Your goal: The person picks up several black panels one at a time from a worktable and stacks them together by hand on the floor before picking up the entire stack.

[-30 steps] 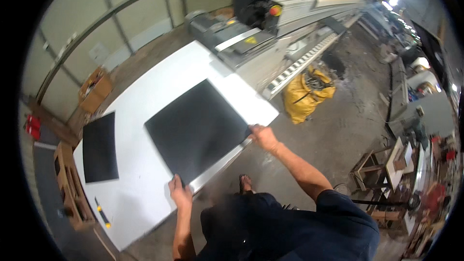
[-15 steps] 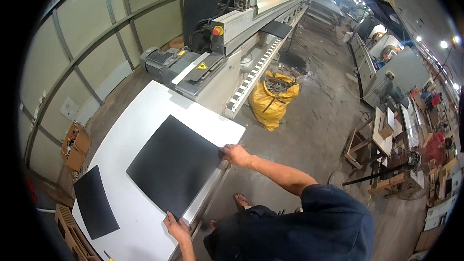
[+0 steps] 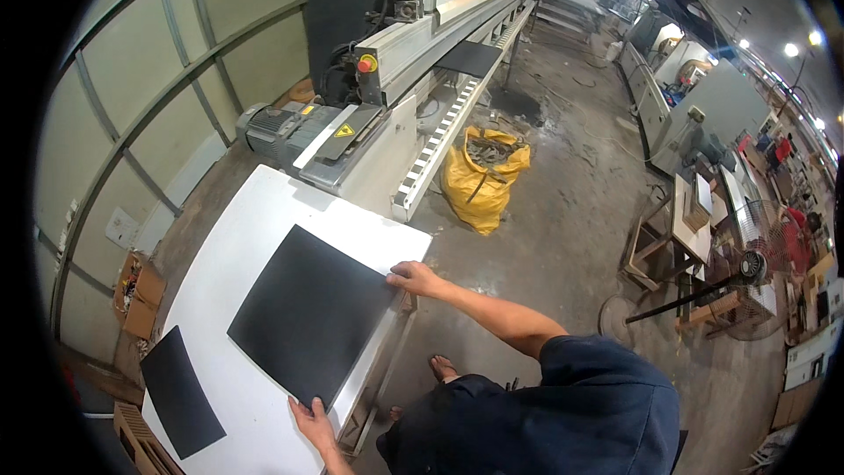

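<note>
A black rectangular panel (image 3: 312, 312) lies flat on a white-topped table (image 3: 237, 211), near the table's right edge. At the panel's right corner, my right hand (image 3: 415, 278) pinches the edge with fingers closed. My left hand (image 3: 314, 427) grips the near corner, its fingertips against the edge. Both hands hold this one panel. A narrower black panel (image 3: 183, 394) rests apart from it on the table's left side, untouched.
A long machine with a motor (image 3: 290, 127) and a striped rail (image 3: 440, 136) stands beyond the table. A yellow sack (image 3: 482, 189) of scraps sits beside it. At left is a cardboard box (image 3: 139, 295); at right, a pedestal fan (image 3: 752, 266) and a wooden workbench (image 3: 677, 229).
My view has shifted slightly, so the machine appears further left and higher. The black panel sits a little nearer to me, with both hands still at its corners.
</note>
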`<action>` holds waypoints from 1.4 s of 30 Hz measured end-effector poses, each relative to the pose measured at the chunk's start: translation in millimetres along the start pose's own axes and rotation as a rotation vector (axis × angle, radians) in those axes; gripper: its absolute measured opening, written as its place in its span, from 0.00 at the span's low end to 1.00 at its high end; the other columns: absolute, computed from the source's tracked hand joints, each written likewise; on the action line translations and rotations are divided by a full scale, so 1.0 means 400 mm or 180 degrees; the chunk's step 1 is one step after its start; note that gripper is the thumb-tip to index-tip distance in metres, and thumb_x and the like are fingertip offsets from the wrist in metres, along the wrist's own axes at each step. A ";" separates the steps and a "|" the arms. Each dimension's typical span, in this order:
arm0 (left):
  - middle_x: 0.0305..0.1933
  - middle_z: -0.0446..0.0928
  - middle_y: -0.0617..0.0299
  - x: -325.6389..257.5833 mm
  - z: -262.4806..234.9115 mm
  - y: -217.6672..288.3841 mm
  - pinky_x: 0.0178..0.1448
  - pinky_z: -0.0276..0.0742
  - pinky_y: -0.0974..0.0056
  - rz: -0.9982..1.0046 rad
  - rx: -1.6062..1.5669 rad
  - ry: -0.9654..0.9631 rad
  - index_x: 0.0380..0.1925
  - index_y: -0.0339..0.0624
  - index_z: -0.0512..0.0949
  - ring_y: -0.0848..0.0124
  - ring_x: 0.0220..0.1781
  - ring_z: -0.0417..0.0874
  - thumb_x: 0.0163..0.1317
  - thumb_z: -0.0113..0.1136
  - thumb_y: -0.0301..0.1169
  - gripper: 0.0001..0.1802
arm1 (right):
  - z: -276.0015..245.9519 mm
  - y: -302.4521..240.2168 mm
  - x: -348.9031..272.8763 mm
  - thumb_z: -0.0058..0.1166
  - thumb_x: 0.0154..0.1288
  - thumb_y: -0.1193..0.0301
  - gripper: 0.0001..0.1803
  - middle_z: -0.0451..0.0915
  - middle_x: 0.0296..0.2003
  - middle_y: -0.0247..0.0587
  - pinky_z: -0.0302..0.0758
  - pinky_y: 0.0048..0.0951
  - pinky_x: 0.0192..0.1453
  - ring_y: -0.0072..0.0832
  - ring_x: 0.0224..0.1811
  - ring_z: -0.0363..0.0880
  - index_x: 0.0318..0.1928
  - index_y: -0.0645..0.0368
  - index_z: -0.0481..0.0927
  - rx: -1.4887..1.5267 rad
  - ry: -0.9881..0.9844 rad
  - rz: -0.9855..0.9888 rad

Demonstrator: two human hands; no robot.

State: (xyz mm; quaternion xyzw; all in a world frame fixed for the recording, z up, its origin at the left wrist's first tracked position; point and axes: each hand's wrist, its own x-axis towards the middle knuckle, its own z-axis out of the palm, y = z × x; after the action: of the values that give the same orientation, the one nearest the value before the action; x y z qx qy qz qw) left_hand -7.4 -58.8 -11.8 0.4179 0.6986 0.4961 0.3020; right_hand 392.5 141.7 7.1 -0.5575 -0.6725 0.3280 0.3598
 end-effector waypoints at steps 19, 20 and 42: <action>0.64 0.68 0.41 0.038 -0.004 -0.030 0.66 0.67 0.62 -0.0486 -0.0232 0.0071 0.67 0.28 0.59 0.58 0.62 0.73 0.62 0.55 0.14 0.32 | 0.019 -0.011 -0.008 0.54 0.64 0.59 0.18 0.82 0.42 0.53 0.75 0.43 0.52 0.48 0.47 0.80 0.44 0.60 0.84 -0.0178 -0.0192 0.0255; 0.64 0.68 0.41 0.040 -0.009 -0.029 0.66 0.68 0.62 -0.0515 -0.0256 -0.0007 0.67 0.28 0.59 0.58 0.62 0.73 0.62 0.55 0.14 0.33 | 0.019 -0.005 -0.008 0.54 0.64 0.59 0.18 0.82 0.42 0.53 0.75 0.43 0.52 0.49 0.46 0.79 0.44 0.60 0.84 -0.0180 -0.0178 0.0207; 0.69 0.62 0.40 -0.058 -0.047 0.020 0.69 0.67 0.59 -0.0584 0.0184 0.0544 0.66 0.26 0.61 0.55 0.70 0.66 0.63 0.59 0.23 0.32 | -0.033 0.007 -0.014 0.57 0.65 0.67 0.19 0.85 0.41 0.44 0.77 0.29 0.51 0.28 0.43 0.83 0.53 0.66 0.80 0.1011 -0.0543 0.0842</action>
State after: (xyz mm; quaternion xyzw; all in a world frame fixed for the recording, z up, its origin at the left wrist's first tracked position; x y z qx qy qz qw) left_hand -9.9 -86.2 2.2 0.3170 0.7711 0.4799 0.2733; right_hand 405.7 137.3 10.9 -0.5474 -0.5614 0.5200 0.3388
